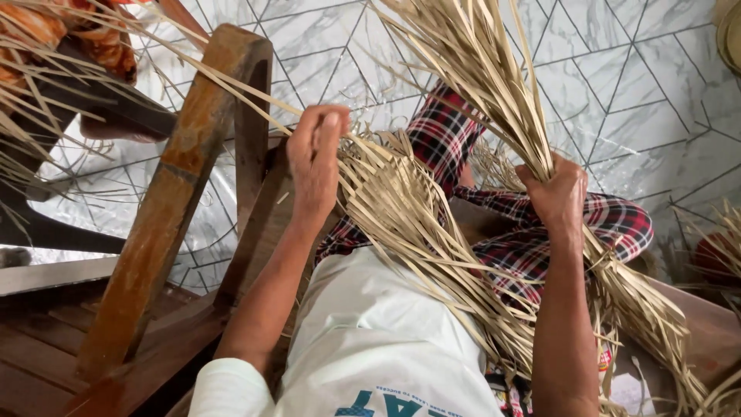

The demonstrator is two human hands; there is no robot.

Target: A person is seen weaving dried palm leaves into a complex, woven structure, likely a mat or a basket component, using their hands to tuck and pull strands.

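The left hand (315, 158) was curled closed, pinching a few pale dried leaf strips (401, 208) at its fingertips, just beside the top edge of a wooden chair frame (174, 193). The right hand (557, 193) was clenched in a fist around a thick bundle of the same strips, whose loose ends fanned upward toward the top of the view and whose lower lengths trailed down past the wrist. Between the two hands the strips ran in a flat, overlapping band across the person's lap, seemingly interwoven, though the crossing pattern was hard to make out. The band lay over a white shirt (370, 340) and red-and-black checked trousers (532, 239). The right forearm crossed over the lower strips, which spread out below and to the right of it. The chair frame, brown and worn, stood tilted to the left of the left arm, over dark wooden boards (38, 340). Beyond the knees lay a floor of white marbled tiles (641, 93). More loose strips hung in the upper left corner, near some orange patterned cloth (100, 42).
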